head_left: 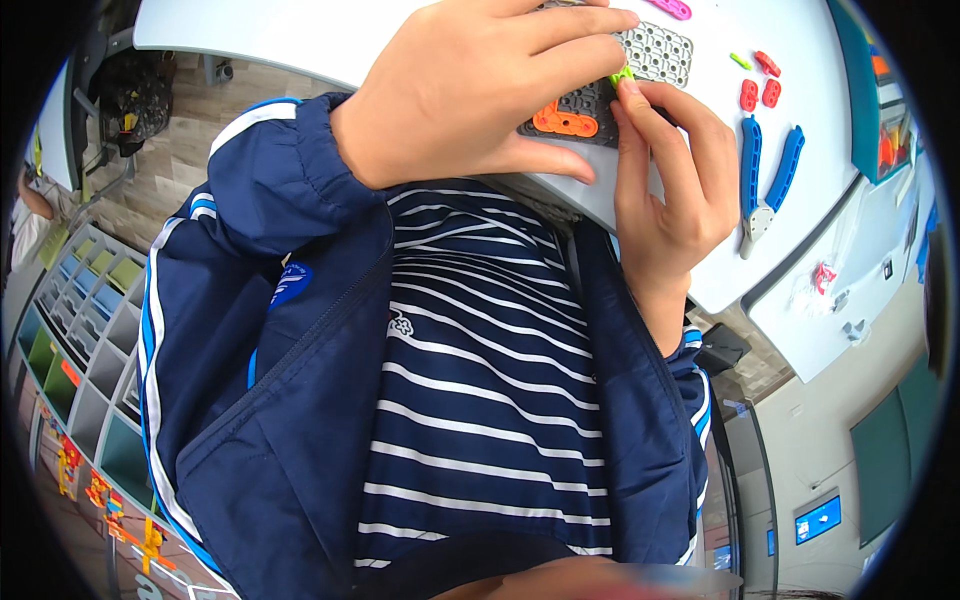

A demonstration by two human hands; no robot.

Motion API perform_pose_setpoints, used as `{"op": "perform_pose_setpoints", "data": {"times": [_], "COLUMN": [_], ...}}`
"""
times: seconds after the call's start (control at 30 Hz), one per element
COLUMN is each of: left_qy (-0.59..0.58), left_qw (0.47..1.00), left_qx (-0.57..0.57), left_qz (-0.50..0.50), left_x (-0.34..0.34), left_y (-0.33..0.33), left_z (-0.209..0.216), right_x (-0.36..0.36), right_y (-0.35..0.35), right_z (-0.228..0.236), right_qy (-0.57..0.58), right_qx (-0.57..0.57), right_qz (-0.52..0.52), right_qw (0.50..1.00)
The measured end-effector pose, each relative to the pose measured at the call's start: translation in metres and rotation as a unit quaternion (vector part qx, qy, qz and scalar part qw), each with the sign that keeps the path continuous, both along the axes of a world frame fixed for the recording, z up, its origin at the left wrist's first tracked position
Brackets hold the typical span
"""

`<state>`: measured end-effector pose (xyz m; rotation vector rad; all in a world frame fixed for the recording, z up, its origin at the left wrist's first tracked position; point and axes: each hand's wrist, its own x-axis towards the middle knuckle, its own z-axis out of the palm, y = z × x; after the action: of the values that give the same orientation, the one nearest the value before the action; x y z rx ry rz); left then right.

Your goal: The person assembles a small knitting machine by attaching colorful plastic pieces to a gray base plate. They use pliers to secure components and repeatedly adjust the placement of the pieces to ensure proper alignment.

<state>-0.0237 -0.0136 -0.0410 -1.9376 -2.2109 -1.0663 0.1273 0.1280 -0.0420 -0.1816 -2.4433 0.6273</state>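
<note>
An orange beam [567, 123] lies on the dark-grey plate [600, 103]; the right hand [682, 180] pinches a lime-green piece [622, 76]; left hand [465, 85]: hold unclear; red connectors [749, 95] lie loose, right.

On the table [250, 30], pliers [751, 170] lie right of the plate [662, 52], with loose connectors [749, 95] behind them.

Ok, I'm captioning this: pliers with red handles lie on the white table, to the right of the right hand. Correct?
Not quite: in the head view, the pliers have blue handles, not red. They do lie on the white table, right of the right hand.
</note>
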Motion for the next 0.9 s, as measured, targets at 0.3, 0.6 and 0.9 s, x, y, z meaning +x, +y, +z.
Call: {"op": "perform_pose_setpoints", "data": {"times": [0.3,0.6,0.9], "left_qy": [-0.05,-0.038,-0.042], "left_qw": [0.998,0.998,0.999], "left_qx": [0.015,0.051,0.023], "left_qz": [0.032,0.024,0.01], "left_x": [0.011,0.012,0.012], "left_y": [0.003,0.003,-0.003], "left_z": [0.002,-0.001,0.008], "right_x": [0.002,0.007,0.004], "right_y": [0.005,0.004,0.037], "right_z": [0.0,-0.002,0.03], "right_qy": [-0.012,-0.02,-0.126], "right_qx": [0.02,0.054,-0.014], "right_qz": [0.019,0.029,0.136], "right_qw": [1.0,0.998,0.983]}}
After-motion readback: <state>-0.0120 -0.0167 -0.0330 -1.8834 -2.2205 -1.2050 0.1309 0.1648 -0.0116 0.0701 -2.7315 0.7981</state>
